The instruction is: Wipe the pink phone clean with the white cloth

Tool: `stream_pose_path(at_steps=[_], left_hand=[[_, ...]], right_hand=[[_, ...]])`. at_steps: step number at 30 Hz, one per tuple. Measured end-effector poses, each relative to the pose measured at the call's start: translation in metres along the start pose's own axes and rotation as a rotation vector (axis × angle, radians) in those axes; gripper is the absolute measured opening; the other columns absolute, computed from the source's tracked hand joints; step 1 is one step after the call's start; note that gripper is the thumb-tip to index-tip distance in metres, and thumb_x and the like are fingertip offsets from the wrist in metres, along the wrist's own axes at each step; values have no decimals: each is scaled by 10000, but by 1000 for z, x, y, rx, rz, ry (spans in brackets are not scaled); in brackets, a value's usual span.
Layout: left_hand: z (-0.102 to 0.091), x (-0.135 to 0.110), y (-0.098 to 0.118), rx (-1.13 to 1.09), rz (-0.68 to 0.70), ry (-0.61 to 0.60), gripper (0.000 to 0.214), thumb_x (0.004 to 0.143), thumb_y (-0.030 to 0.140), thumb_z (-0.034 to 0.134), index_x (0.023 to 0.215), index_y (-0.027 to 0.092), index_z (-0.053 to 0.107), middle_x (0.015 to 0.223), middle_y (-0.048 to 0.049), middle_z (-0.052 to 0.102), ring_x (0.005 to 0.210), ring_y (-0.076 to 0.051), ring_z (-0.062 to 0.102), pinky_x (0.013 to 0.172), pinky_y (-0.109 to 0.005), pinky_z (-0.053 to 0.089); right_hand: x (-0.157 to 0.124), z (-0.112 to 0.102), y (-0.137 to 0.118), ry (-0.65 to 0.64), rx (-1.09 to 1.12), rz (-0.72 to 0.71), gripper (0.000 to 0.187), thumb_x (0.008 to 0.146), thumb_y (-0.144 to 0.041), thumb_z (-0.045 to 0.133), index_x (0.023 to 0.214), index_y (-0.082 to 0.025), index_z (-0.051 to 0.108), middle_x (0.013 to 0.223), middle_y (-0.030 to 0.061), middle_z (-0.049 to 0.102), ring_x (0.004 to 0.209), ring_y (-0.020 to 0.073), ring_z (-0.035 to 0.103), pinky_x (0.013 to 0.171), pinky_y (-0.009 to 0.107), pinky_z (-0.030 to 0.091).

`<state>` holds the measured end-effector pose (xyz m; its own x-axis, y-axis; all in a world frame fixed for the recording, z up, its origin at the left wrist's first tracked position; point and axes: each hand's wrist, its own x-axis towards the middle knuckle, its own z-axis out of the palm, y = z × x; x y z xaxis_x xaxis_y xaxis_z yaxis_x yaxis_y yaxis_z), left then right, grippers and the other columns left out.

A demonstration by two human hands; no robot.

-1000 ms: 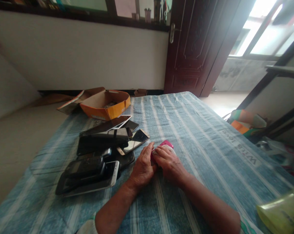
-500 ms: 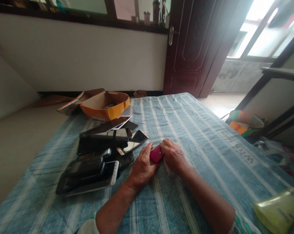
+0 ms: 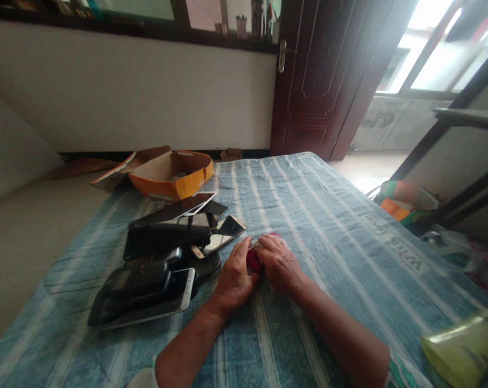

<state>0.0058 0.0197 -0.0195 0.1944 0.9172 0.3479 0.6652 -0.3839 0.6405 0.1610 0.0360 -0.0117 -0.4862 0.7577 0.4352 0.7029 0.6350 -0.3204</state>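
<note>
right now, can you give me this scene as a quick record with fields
left grip: curled against a small pink device
right grip: over the device, holding white cloth or tissue
pink device: mostly covered, exact type unclear
left of hands: pile of devices, including a gold-framed smartphone and a white-framed smartphone
beyond pile: open orange cardboard box
surface: blue striped cloth
lower right: translucent yellow item, cut off by frame

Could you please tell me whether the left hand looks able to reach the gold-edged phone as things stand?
Probably yes: the left hand is just beside the gold-edged phone, and nothing covers the phone's right end. The hand would likely need to let go of the pink device first.
</note>
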Motion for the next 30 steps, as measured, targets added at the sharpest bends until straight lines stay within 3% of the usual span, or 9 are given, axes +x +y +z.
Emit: stream_pose_path(at_steps=[8,13,19,24,30], left_hand=[[-1,0,2,-3,-28,-5,707,671,127,663,1339,166,435,1286,-125,590,1175,-258,592,1033,-433,478],[-1,0,1,11,-16,-12,668,694,153,654,1328,169,447,1290,-124,586,1190,-263,583,1032,-435,479],[-2,-1,1,37,26,-6,622,728,165,627,1324,165,448,1295,-140,578,1223,-276,557,1032,-444,478],[-3,0,3,57,34,-10,613,726,165,633,1313,163,460,1289,-135,583,1207,-277,569,1028,-439,484],[-3,1,3,53,37,2,533,761,219,643,1270,142,504,1265,-147,596,1198,-285,576,1023,-429,488]], right_hand=[[4,-3,13,2,-94,225,245,907,-77,454,961,-190,664,1046,78,618,1071,197,535,921,297,433],[-2,-5,5,8,-155,255,243,897,-74,444,943,-180,658,1047,94,610,1015,203,544,882,299,451],[-11,-2,6,78,-107,131,310,878,-64,442,1094,-152,647,1132,134,607,1166,252,495,986,385,445],[-13,-6,6,45,-8,200,369,808,-70,500,1124,-189,649,1216,114,602,1219,255,486,1034,417,420],[-18,-15,-1,-57,-3,284,501,784,-157,578,1285,-175,575,1437,159,449,1346,339,373,1088,528,341]])
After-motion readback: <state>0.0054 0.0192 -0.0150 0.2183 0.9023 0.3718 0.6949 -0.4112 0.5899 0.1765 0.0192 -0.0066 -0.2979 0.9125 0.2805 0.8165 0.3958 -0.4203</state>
